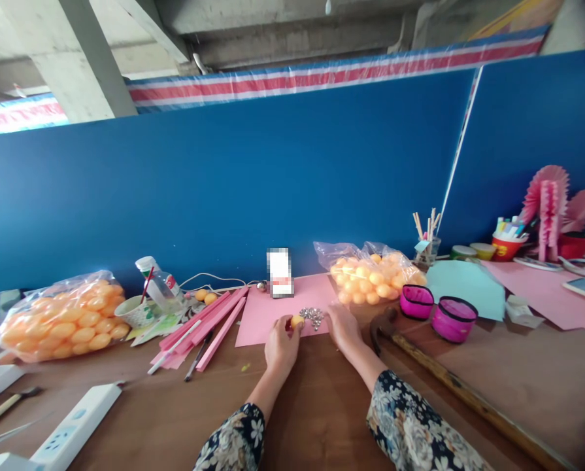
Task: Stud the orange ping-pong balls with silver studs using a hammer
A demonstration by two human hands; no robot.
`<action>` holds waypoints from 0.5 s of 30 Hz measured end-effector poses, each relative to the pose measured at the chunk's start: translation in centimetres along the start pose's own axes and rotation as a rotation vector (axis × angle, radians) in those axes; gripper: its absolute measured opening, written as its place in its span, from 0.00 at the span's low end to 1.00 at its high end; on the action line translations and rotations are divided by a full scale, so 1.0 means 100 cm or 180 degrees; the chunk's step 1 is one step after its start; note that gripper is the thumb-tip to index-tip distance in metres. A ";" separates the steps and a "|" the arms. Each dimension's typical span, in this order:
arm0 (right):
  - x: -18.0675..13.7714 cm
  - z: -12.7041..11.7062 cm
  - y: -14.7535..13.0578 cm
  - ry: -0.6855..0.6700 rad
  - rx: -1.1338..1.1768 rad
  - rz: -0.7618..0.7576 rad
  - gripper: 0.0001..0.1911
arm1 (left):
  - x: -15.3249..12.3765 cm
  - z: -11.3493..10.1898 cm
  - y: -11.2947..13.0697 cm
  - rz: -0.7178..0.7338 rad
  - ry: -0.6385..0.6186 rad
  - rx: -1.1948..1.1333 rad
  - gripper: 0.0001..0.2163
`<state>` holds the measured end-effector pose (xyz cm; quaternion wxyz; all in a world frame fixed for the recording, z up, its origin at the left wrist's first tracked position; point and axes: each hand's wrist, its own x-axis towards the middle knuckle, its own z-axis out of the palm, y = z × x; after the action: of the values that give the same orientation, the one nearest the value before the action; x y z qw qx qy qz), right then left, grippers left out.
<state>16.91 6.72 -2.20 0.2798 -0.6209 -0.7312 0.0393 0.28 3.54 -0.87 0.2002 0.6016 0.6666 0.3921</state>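
Observation:
My left hand (281, 347) is closed, pinching a small orange ball (297, 321) that looks like a ping-pong ball, between thumb and fingers. Just right of the ball, a small pile of shiny silvery pieces (312, 318) lies on a pink paper sheet (257, 317); they are too small to name. At the pile's right side, my right hand (345, 329) rests low over the sheet's edge. Its fingers are blurred and partly hidden, so whether it holds a piece is unclear.
Clear bags of orange balls stand left (71, 320) and right (370, 278). Pink paper strips (214, 320) and a plastic bottle (159, 284) are left. A hammer (449, 379), two magenta round containers (453, 319) and teal paper (463, 288) lie right. A power strip (76, 425) sits front left.

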 end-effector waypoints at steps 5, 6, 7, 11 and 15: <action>-0.001 -0.003 -0.003 -0.0010 0.0003 -0.0012 0.09 | -0.009 -0.006 -0.005 0.0225 -0.0078 -0.0297 0.14; -0.001 -0.003 -0.003 -0.0007 0.0008 -0.0020 0.09 | -0.011 -0.006 -0.007 0.0250 -0.0067 -0.0429 0.14; -0.001 -0.003 -0.002 -0.0003 0.0017 -0.0027 0.09 | -0.012 -0.006 -0.009 0.0261 -0.0050 -0.0609 0.15; -0.001 -0.002 0.000 0.0016 0.0071 -0.0023 0.08 | -0.017 -0.005 -0.016 0.0098 0.0060 -0.1453 0.20; -0.001 -0.001 0.000 0.0133 0.0108 0.0014 0.06 | -0.020 -0.007 -0.019 -0.0052 0.0071 -0.2057 0.24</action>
<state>16.97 6.57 -2.21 0.3055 -0.6183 -0.7230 0.0393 -1.07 1.51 -2.31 0.3767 0.4972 0.5145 0.5884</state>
